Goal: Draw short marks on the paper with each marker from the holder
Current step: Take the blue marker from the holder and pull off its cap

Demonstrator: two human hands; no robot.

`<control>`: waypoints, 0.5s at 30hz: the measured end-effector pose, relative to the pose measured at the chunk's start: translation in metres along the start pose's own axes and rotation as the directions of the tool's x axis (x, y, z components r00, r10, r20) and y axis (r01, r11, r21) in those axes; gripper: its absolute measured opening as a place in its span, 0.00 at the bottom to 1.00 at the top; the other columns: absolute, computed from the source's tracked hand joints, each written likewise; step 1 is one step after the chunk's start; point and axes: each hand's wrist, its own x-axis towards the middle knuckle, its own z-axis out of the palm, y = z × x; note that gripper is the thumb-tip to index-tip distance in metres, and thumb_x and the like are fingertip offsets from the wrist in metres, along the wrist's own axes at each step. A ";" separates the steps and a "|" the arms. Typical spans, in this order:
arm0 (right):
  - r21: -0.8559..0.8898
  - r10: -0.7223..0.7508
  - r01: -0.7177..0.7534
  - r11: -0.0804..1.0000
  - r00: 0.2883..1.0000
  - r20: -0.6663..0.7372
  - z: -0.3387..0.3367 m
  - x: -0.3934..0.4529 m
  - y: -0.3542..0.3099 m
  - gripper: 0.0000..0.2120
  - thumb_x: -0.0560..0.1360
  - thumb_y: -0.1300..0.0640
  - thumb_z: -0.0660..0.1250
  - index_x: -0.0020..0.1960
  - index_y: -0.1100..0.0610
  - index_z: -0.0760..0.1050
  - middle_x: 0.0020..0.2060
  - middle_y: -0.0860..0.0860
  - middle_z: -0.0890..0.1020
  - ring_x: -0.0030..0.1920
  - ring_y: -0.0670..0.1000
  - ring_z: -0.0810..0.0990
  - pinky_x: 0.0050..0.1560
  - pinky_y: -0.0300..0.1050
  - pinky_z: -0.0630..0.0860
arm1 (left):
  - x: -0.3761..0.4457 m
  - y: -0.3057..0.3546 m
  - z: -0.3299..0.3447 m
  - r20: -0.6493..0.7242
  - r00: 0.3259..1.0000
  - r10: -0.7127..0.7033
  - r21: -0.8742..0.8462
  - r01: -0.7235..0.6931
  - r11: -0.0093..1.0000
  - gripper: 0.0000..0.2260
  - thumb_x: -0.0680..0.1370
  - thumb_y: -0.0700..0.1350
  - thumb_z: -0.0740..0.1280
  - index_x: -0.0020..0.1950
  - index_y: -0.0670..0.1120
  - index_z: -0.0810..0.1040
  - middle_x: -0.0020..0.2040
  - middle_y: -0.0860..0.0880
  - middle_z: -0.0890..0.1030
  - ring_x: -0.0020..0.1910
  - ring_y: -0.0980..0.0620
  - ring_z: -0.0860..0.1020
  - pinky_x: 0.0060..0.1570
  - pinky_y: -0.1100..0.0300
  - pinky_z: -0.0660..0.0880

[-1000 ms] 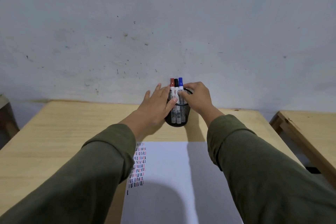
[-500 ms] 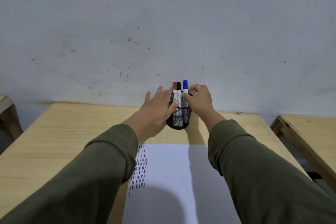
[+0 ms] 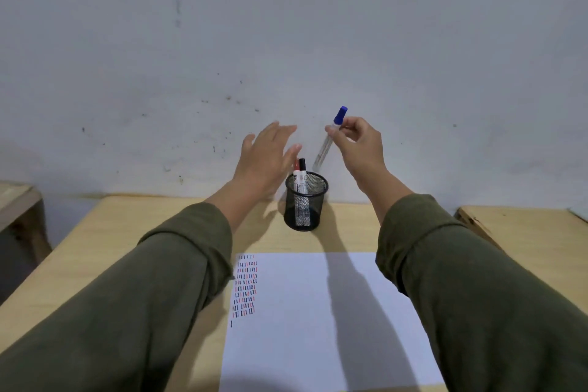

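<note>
A black mesh holder (image 3: 306, 208) stands at the far middle of the wooden table (image 3: 79, 251), holding a red-capped marker (image 3: 296, 169) and a black-capped marker (image 3: 302, 169). My right hand (image 3: 359, 146) holds the blue-capped marker (image 3: 329, 140) in the air above and right of the holder, cap up, pinched just below the cap. My left hand (image 3: 267, 157) hovers open to the left of the holder, fingers spread, not touching it. A white paper (image 3: 318, 312) lies in front of the holder, with rows of short red and dark marks (image 3: 245, 289) at its upper left.
A pale, speckled wall rises right behind the table. Another wooden table (image 3: 521, 232) stands to the right across a narrow gap. A further wooden piece (image 3: 16, 204) sits at the far left. My two green sleeves cover parts of the paper's sides.
My right hand has pulled the blue marker up and out of the holder. My left hand has let go of the holder and lifted off to its left.
</note>
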 end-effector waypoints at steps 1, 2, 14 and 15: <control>-0.007 -0.012 0.012 1.000 1.000 0.016 -0.001 -0.006 -0.003 0.07 0.74 0.55 0.69 0.50 0.56 0.76 0.40 0.44 0.78 0.46 0.43 0.77 0.47 0.36 0.71 | 0.000 0.005 -0.009 -0.051 0.997 0.050 -0.021 -0.052 0.998 0.20 0.81 0.51 0.53 0.73 0.51 0.61 0.73 0.48 0.67 0.75 0.52 0.58 0.71 0.48 0.53; -0.019 -0.023 0.024 1.000 0.999 0.038 -0.002 -0.014 -0.005 0.07 0.74 0.56 0.69 0.50 0.57 0.77 0.40 0.45 0.78 0.46 0.44 0.77 0.48 0.36 0.71 | -0.002 0.011 -0.016 -0.100 0.989 0.112 -0.024 -0.115 0.993 0.20 0.81 0.49 0.55 0.73 0.52 0.62 0.71 0.48 0.69 0.74 0.51 0.61 0.69 0.49 0.56; -0.156 -0.005 0.049 0.987 0.962 0.273 -0.006 -0.099 -0.002 0.04 0.73 0.54 0.69 0.48 0.51 0.80 0.42 0.50 0.83 0.45 0.47 0.79 0.43 0.34 0.72 | -0.059 0.023 -0.029 -0.060 0.986 0.155 -0.064 -0.159 0.985 0.07 0.77 0.39 0.62 0.53 0.44 0.76 0.46 0.44 0.80 0.48 0.43 0.74 0.46 0.56 0.66; -0.183 0.017 0.036 0.982 0.959 0.282 -0.007 -0.102 -0.003 0.04 0.73 0.53 0.69 0.48 0.50 0.79 0.42 0.50 0.82 0.44 0.47 0.79 0.41 0.31 0.71 | -0.064 0.022 -0.028 -0.053 0.991 0.126 -0.091 -0.130 0.987 0.06 0.77 0.38 0.61 0.53 0.43 0.76 0.47 0.44 0.80 0.47 0.44 0.73 0.44 0.59 0.64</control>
